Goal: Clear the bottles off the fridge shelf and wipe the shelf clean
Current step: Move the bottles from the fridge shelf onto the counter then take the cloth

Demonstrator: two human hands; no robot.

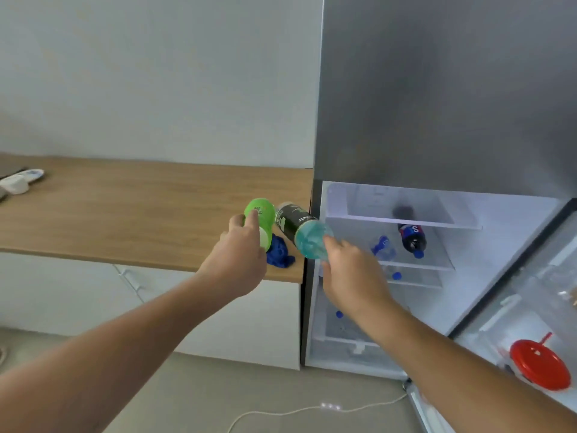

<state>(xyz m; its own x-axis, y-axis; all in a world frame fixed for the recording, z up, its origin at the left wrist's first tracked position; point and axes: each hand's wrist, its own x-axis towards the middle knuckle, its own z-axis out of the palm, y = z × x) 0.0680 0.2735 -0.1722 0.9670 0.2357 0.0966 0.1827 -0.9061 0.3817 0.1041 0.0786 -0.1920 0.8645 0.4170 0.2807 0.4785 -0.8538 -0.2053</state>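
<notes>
Over the counter (125, 214) — two hands, two bottles, one blue cloth (278, 253).

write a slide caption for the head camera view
Left hand and right hand set a green bottle and dark bottle on the wooden counter beside the open fridge.

Bright, even daylight, soft overall focus.
The fridge interior (437, 245) glows white and washes out its shelves; the dark bottle (411, 237) there smears with motion blur. Wide-angle bending curves the bench (125, 214) edge, and shadows stay faint throughout.
</notes>
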